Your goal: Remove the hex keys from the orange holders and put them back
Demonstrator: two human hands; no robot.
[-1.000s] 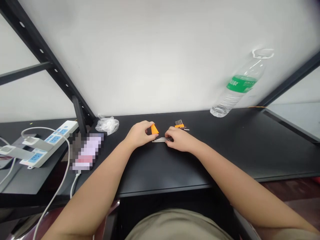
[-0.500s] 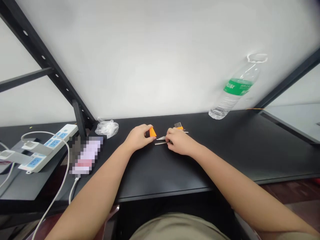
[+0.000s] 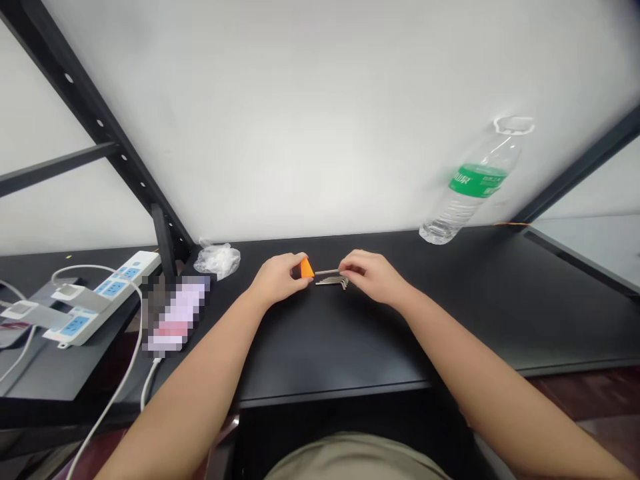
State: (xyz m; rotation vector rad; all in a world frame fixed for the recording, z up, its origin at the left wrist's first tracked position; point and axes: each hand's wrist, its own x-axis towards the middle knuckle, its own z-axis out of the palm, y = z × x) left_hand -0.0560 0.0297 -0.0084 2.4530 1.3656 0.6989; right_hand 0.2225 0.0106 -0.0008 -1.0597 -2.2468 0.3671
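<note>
My left hand (image 3: 280,277) pinches a small orange holder (image 3: 307,268) between thumb and fingers, a little above the black table or resting on it; I cannot tell which. My right hand (image 3: 373,275) grips one end of a thin metal hex key (image 3: 327,271), whose other end points left at the holder's right edge. Whether that tip touches the holder is too small to tell. Just below it, several silver L-shaped hex keys (image 3: 334,281) lie side by side on the table, their bent ends toward my right hand.
A crumpled clear plastic bag (image 3: 218,260) lies at the back left. A blurred phone (image 3: 179,313) with a white cable (image 3: 148,383) is beside my left forearm. Left of it lies a white power strip (image 3: 107,293). A large water bottle (image 3: 465,187) leans against the wall at right.
My right hand has lifted off the pile of hex keys and now holds one toward the orange holder. The orange and dark comb-like piece behind that hand no longer shows. The view has shifted slightly.
</note>
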